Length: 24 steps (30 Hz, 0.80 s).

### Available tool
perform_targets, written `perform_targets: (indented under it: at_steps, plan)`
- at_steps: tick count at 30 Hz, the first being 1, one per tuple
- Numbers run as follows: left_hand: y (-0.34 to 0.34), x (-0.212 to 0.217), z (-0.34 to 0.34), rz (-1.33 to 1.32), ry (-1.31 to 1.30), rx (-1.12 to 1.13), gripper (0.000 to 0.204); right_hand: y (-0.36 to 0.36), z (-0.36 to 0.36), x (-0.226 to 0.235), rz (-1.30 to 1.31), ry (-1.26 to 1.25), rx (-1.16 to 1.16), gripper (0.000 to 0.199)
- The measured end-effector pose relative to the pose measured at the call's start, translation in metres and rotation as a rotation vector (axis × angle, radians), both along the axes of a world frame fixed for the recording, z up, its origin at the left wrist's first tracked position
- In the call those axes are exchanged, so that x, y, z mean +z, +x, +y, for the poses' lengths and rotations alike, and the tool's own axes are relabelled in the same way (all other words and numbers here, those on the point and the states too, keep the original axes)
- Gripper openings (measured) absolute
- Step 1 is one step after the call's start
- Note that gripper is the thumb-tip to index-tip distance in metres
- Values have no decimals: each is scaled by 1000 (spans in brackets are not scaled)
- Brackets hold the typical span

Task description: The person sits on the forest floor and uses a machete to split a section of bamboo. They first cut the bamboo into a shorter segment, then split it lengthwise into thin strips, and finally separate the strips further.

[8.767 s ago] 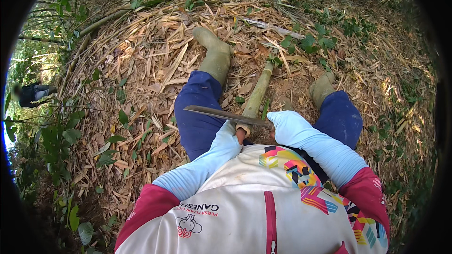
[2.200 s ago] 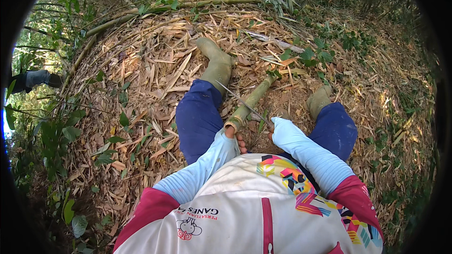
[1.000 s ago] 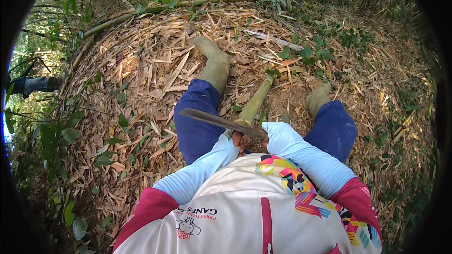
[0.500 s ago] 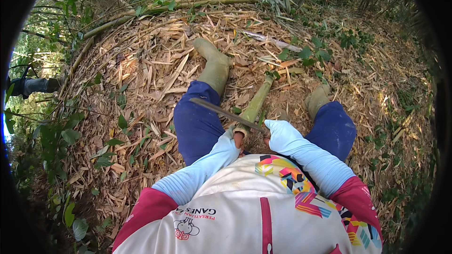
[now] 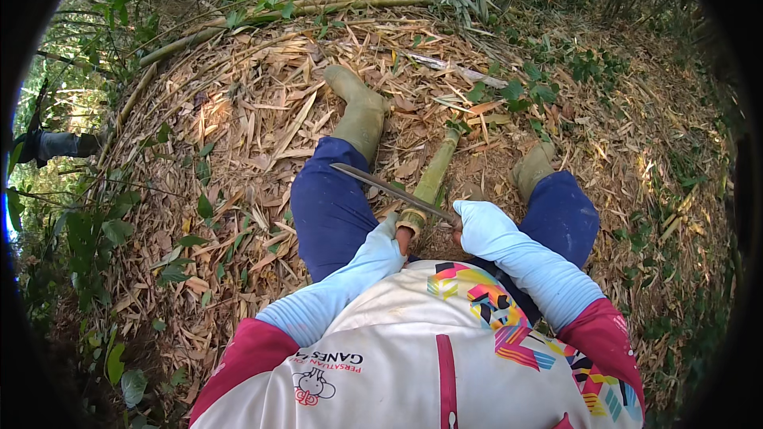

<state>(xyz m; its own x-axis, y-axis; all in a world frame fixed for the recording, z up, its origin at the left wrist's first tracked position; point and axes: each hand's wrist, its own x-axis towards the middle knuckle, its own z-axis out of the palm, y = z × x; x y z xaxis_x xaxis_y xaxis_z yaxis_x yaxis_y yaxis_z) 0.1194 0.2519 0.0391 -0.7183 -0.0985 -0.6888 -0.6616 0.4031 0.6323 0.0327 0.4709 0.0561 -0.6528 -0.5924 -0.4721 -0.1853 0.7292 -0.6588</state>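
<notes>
A green bamboo piece [image 5: 434,174] slants between my legs, its far end on the leaf litter and its ringed near end close to my belly. My left hand [image 5: 404,240] is closed around that near end, partly covered by the pale blue sleeve. In my right hand [image 5: 458,232] is a machete [image 5: 383,186], its handle mostly hidden by fingers and cuff. The long dark blade points left and away from me. It lies across the bamboo just beyond my left hand, its tip over my left thigh.
My green boots [image 5: 362,115] stand either side of the bamboo. Dry leaves [image 5: 238,159] cover the sloping ground. A long bamboo pole [image 5: 342,5] curves along the far side. Green plants [image 5: 103,230] grow at the left, where another person's leg [image 5: 70,144] shows.
My right hand has shifted slightly right, drawing the machete blade the same way across the bamboo. My left hand keeps its hold on the near end.
</notes>
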Motion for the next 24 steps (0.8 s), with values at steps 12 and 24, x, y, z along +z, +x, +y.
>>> perform_targets:
  at_steps: [12,24]
  plan:
    - [-7,26,4,160,37,-61,41,-7,4,11,-50,39,54,46]
    - [-3,16,0,317,24,-103,31,0,9,10,-74,29,59,48]
